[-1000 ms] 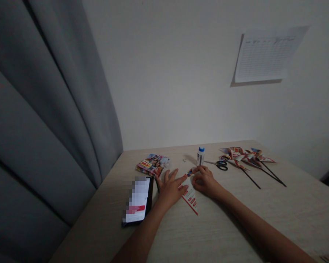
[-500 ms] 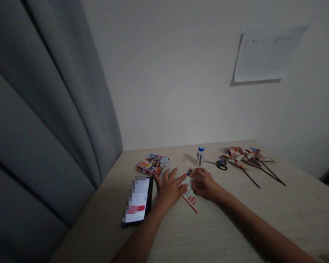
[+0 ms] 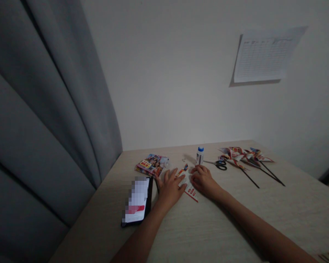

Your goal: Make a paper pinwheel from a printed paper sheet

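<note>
A folded piece of printed paper point(image 3: 191, 192), white with red print and a colourful strip along its upper end, lies on the table. My left hand point(image 3: 171, 188) rests on it with fingers spread, covering its left part. At the paper's right edge, my right hand point(image 3: 204, 181) has its fingers curled together and seems to grip that edge; the fingertips are partly hidden. Just behind my right hand stands a glue bottle point(image 3: 200, 157) with a blue cap, upright. Beside the bottle lie black-handled scissors point(image 3: 220, 165).
A phone point(image 3: 137, 201) in a dark case lies left of my left forearm. Behind it sits a stack of colourful printed paper point(image 3: 152, 164). Several paper pinwheels point(image 3: 244, 157) on black sticks lie at the right. A grey curtain point(image 3: 57, 109) hangs at the left.
The paper has turned or shifted slightly, its lower tip now higher and its colourful upper strip more exposed. My right hand has moved a little off the top corner. My left hand stays spread.
</note>
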Motion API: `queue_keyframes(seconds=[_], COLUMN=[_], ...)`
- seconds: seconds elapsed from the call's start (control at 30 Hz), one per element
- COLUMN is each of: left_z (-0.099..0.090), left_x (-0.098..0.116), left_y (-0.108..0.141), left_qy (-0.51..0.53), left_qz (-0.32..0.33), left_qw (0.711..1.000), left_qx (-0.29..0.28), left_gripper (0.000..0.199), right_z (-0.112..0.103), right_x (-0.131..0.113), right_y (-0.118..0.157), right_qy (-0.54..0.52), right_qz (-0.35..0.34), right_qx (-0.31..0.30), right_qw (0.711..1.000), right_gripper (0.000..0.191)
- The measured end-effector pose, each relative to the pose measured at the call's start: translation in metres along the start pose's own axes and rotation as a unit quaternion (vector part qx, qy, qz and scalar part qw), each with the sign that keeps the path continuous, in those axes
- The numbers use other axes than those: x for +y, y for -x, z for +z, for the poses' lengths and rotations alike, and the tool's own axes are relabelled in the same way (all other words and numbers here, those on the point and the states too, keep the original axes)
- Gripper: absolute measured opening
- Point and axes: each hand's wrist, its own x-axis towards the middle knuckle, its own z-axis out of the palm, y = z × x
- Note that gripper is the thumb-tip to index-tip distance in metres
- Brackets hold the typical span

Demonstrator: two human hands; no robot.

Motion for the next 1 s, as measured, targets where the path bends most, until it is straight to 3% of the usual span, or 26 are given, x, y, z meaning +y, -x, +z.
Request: queue_keyframes(seconds=[0.3, 0.67, 1.0], left_z=[0.0, 0.004, -0.002], left_x=[-0.001, -0.002, 0.003], left_y=[-0.001, 0.0, -0.002], left_qy=[-0.007, -0.015, -0.019], left_qz=[-0.038, -0.026, -0.008], left_qw=[0.999, 1.0, 0.999], left_qx=[-0.018, 0.001, 0.026], left_gripper=[0.046, 0.045, 0.035], right_z=[-0.006, -0.017, -0.002], right_x=[0.002, -0.007, -0.002], right_y=[0.006, 0.013, 0.009], right_qy=[-0.052, -0.102, -0.059], right_qz=[-0.029, -0.035, -0.023], right_qx=[-0.018, -0.066, -0.02], right_qw=[0.998, 0.992, 0.998], right_gripper=[0.01, 0.006, 0.009])
